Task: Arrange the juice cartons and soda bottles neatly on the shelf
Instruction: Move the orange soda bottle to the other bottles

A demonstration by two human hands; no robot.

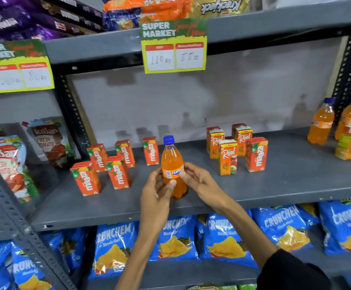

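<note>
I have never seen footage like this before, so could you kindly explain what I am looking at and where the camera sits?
There is no machine: a camera worn on a person's head looks down at their bare hands. The left hand and right hand together grip a clear plastic Fanta bottle of orange soda with a blue cap, standing on the grey metal shelf. Small orange Maaza juice cartons stand scattered to its left, with orange Real juice cartons to its right.

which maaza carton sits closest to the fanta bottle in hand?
The lone Maaza carton just left of the held Fanta bottle, almost beside its neck. The other Maaza cartons stand further off, left or right.
</note>
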